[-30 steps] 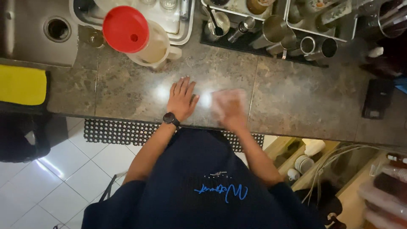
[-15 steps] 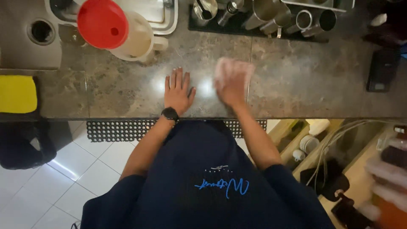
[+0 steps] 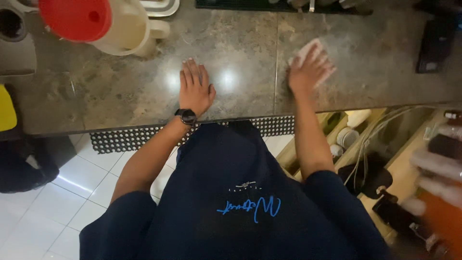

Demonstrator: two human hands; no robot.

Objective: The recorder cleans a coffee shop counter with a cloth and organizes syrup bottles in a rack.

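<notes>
Both hands sit lower and larger in the head view than half a second ago, and the right hand (image 3: 308, 72) with its cloth (image 3: 314, 54) has slid out along the counter toward 1 o'clock, farther from the left hand than it was. That right hand presses flat on the pale pink cloth, fingers spread apart over it rather than clamped around it; the cloth shows past the fingertips and at the hand's 3 o'clock edge (its outline is blurred).

At 11 o'clock from the person's chest, the left hand (image 3: 195, 89) lies palm down on the bare mottled stone counter (image 3: 240, 43), fingers straight and close together, holding nothing. A dark wristwatch (image 3: 186, 116) sits on that wrist, right at the counter's near edge. The two hands are well apart, with a seam in the stone between them.

At 10 o'clock from the left hand stands a cream jug (image 3: 130, 31) with a red funnel (image 3: 75, 18) resting in its mouth, near the hand but not touching. A dark flat object (image 3: 435, 45) lies at 2 o'clock from the right hand, well apart. Below the counter edge runs a black perforated mat (image 3: 130, 139) on white floor tiles.
</notes>
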